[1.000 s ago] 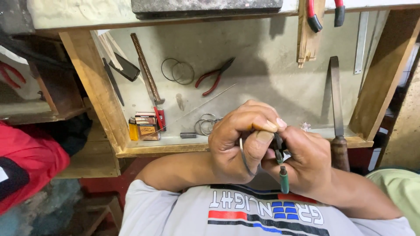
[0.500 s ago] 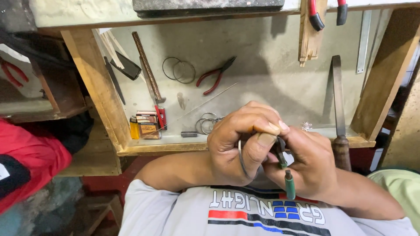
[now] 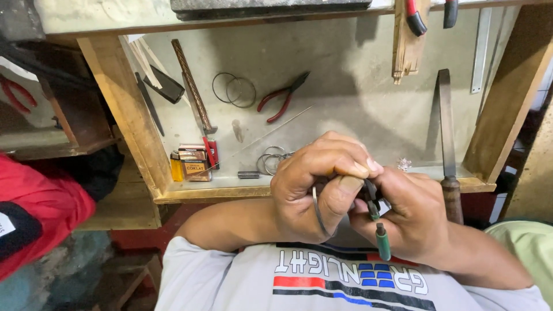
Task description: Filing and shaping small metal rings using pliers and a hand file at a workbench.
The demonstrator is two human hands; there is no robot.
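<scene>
My left hand (image 3: 314, 187) pinches a thin metal ring (image 3: 318, 212) between thumb and fingers, close to my chest. My right hand (image 3: 406, 216) grips small pliers with green-sleeved handles (image 3: 382, 242), their jaws meeting the ring under my left fingertips. The two hands touch each other above the front edge of a wooden workbench tray (image 3: 230, 193). The pliers' jaws are mostly hidden by my fingers.
In the tray lie red-handled pliers (image 3: 282, 97), wire rings (image 3: 233, 89), more rings (image 3: 273, 160), a twisted metal rod (image 3: 193, 86), small boxes (image 3: 190, 163) and a long file with a wooden handle (image 3: 448, 150). A red cloth (image 3: 40, 201) is at the left.
My hands have stayed together in nearly the same place. The green pliers handle has shifted slightly lower and to the right.
</scene>
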